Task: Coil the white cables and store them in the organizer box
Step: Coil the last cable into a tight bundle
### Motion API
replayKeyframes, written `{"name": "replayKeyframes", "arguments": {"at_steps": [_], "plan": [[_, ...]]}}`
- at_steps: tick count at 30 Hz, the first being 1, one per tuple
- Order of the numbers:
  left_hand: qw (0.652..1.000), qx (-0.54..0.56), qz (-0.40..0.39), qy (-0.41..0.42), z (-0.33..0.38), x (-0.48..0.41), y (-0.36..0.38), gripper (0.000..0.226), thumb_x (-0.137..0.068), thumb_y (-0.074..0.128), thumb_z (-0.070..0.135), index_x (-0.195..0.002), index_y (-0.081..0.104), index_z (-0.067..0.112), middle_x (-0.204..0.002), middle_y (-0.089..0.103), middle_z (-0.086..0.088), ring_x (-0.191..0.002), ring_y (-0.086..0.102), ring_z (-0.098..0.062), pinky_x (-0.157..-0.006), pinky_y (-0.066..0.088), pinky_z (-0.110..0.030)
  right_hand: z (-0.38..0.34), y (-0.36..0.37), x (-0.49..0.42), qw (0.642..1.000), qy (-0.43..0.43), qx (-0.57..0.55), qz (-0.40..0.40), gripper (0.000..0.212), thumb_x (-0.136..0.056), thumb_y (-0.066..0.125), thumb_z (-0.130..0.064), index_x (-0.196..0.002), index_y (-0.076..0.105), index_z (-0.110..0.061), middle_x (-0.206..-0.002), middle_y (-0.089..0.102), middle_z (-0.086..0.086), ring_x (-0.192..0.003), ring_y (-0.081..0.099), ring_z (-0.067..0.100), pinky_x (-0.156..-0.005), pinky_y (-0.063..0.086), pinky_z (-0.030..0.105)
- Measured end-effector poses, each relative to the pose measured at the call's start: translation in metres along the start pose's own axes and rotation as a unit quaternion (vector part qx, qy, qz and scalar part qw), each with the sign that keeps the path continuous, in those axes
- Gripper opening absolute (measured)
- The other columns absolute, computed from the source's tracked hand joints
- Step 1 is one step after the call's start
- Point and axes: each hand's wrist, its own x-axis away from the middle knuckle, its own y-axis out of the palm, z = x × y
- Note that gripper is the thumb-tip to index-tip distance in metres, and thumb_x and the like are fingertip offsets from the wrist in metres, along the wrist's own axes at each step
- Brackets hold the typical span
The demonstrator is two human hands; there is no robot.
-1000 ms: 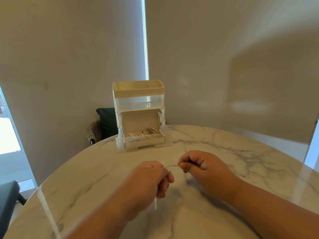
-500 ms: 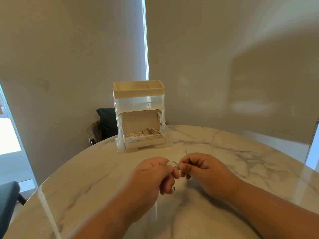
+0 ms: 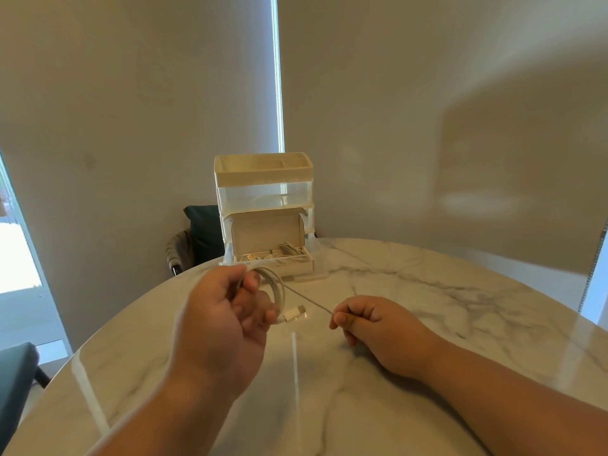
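Your left hand [image 3: 227, 320] curls around several loops of the white cable [image 3: 278, 287], raised above the marble table [image 3: 427, 291], its plug [image 3: 294, 313] poking out by your fingertips. Your right hand [image 3: 371, 327] pinches the free strand, stretched between the two. Your left palm hides part of the coil; the stored cables [image 3: 289, 253] in the organizer box [image 3: 263, 179] blur together. Half a second ago your hands nearly touched; now they're apart, the left lifted

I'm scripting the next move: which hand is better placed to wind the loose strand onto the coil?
Likely the right: the right hand already pinches the loose strand, while the left hand is busy gripping the coil.
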Motion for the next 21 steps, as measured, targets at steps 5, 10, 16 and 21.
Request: {"name": "replayKeyframes", "arguments": {"at_steps": [5,10,16,21], "plan": [[0.998,0.061,0.024,0.005,0.004,-0.004,-0.002,0.044,-0.095,0.039,0.017,-0.052,0.049,0.015,-0.042,0.023,0.004,-0.037,0.022,-0.01,-0.044,0.036,-0.025,0.001,0.0,-0.001,1.0,0.025,-0.006,-0.003,0.021,-0.1,0.054,-0.029,-0.088,0.072,-0.027,-0.064,0.064,-0.01,-0.057,0.054,0.003,-0.059,0.044,0.016],[0.996,0.083,0.041,0.005,0.004,-0.005,-0.004,0.043,-0.094,0.04,0.016,-0.053,0.049,0.014,-0.042,0.023,0.004,-0.037,0.022,-0.01,-0.041,0.037,-0.024,-0.007,0.003,0.004,1.0,0.022,-0.008,-0.013,0.02,-0.102,0.052,-0.029,-0.104,0.069,-0.037,-0.067,0.067,-0.006,-0.057,0.056,-0.001,-0.062,0.047,0.016],[0.987,0.147,0.07,-0.005,0.007,-0.016,-0.012,0.028,-0.098,0.039,0.013,-0.074,0.053,0.01,-0.052,0.033,0.004,-0.044,0.03,-0.008,-0.053,0.045,-0.024,-0.028,0.015,0.021,0.994,-0.041,0.062,-0.079,0.031,-0.1,0.055,-0.018,-0.118,0.07,-0.037,-0.094,0.068,-0.02,-0.09,0.059,-0.015,-0.08,0.038,-0.002],[0.99,0.126,0.058,-0.024,0.004,-0.028,-0.02,0.02,-0.098,0.04,0.005,-0.101,0.059,0.0,-0.072,0.053,-0.005,-0.054,0.05,-0.011,-0.073,0.05,-0.03,-0.038,0.021,0.032,0.992,-0.076,0.061,-0.084,0.028,-0.096,0.06,-0.02,-0.114,0.072,-0.038,-0.094,0.068,-0.022,-0.092,0.059,-0.014,-0.081,0.041,0.001]]}}
